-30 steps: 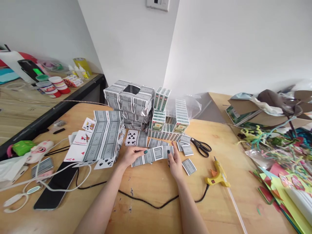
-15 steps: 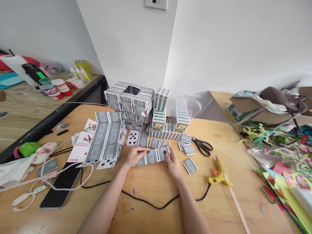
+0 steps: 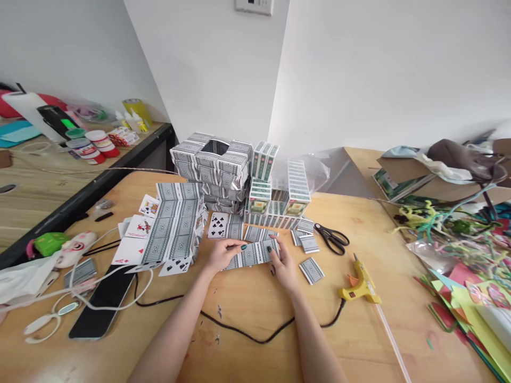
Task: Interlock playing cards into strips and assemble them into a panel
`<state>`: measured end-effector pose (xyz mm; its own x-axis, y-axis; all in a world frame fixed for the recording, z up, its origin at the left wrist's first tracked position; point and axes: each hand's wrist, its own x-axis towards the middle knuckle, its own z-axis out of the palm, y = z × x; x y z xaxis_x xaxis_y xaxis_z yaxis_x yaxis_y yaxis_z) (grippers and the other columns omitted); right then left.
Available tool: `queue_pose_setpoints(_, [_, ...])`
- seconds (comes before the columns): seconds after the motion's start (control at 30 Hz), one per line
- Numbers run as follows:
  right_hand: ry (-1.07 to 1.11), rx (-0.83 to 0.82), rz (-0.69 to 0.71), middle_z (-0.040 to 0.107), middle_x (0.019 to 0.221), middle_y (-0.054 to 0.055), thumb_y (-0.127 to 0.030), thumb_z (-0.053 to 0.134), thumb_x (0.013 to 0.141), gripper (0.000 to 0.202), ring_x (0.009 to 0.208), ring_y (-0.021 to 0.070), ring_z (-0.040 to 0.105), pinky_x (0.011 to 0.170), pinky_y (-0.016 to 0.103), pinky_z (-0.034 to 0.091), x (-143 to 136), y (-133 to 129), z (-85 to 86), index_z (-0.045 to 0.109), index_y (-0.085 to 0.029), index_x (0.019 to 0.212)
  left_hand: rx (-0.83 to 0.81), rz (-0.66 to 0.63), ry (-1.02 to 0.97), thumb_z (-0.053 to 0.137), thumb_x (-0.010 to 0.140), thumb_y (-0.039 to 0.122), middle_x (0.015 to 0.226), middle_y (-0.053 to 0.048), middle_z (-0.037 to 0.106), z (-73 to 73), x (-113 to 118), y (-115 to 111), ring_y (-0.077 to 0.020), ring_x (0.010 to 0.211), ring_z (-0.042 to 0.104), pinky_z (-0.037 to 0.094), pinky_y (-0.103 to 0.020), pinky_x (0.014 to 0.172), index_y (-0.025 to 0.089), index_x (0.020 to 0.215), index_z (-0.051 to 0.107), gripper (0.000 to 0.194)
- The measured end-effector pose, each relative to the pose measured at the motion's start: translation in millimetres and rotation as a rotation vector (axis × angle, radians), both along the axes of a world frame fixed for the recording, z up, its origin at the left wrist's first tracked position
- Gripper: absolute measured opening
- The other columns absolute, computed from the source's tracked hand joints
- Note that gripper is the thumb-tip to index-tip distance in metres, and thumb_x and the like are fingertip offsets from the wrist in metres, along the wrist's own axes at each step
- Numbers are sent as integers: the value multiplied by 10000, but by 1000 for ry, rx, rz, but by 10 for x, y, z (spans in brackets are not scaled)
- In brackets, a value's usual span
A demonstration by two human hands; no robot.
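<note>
A strip of joined playing cards (image 3: pixel 251 254), patterned grey backs upward, is held level above the table. My left hand (image 3: pixel 223 255) pinches its left end, and my right hand (image 3: pixel 280 260) grips the right end, thumb on top. Just behind the strip lie more face-down cards (image 3: pixel 255 234) and a card showing clubs (image 3: pixel 217 225). To the left stands a folded panel of joined cards (image 3: pixel 171 223). A boxy structure covered in cards (image 3: pixel 215 165) rises at the back, beside stacked green card boxes (image 3: pixel 297 186). Loose cards (image 3: pixel 312 271) lie to the right.
Black scissors (image 3: pixel 332 238) and a yellow glue gun (image 3: pixel 361 284) lie on the right, the gun's black cord crossing the table in front of the strip. A phone (image 3: pixel 101 306) and white cables are at left. Coloured paper (image 3: pixel 467 303) covers the right edge.
The hands and the card strip have hardly moved. The right hand's fingers have shifted slightly at the strip's end, and the camera view has moved a little.
</note>
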<state>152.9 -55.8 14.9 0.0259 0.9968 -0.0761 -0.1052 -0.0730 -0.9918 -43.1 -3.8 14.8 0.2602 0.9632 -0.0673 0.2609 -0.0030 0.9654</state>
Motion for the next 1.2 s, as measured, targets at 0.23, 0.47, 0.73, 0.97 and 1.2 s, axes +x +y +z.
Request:
queue_pose_setpoints(0.23, [205, 40, 138, 476, 771, -29, -271, 690, 655, 556, 509, 74, 455, 412, 192, 430, 31, -31, 113, 400, -293, 1129, -44, -22, -58, 609, 684, 289, 897, -32, 690, 18, -38, -6, -184, 832, 624, 488, -268, 744, 203, 841, 695, 199])
queue_pose_setpoints(0.47, [254, 26, 248, 510, 938, 15, -268, 734, 592, 650, 672, 140, 535, 551, 273, 510, 72, -35, 90, 396, -287, 1146, -85, -26, -91, 625, 668, 275, 871, -28, 694, 38, -92, 8, -182, 806, 629, 494, -267, 723, 195, 820, 698, 186])
queue_pose_setpoints(0.73, [187, 149, 187, 524, 1138, 64, -305, 774, 540, 587, 1061, 247, 483, 870, 367, 420, 57, -13, 139, 493, -235, 1051, -97, -29, -84, 614, 673, 253, 858, -25, 696, 125, -85, -11, -176, 788, 628, 492, -256, 695, 201, 800, 700, 161])
queue_pose_setpoints(0.97, [242, 147, 202, 546, 1133, 74, -233, 763, 568, 556, 981, 222, 553, 803, 347, 471, 25, -41, 125, 459, -236, 1034, -94, -15, -80, 615, 663, 263, 859, -30, 696, 130, -92, -13, -186, 799, 629, 496, -272, 712, 197, 762, 702, 148])
queue_pose_setpoints(1.2, [223, 142, 208, 548, 1139, 81, -227, 762, 568, 560, 985, 231, 556, 815, 369, 469, 40, -42, 147, 457, -229, 1038, -87, 1, -86, 620, 652, 277, 838, -31, 700, 129, -82, -14, -189, 790, 631, 496, -282, 723, 191, 742, 703, 149])
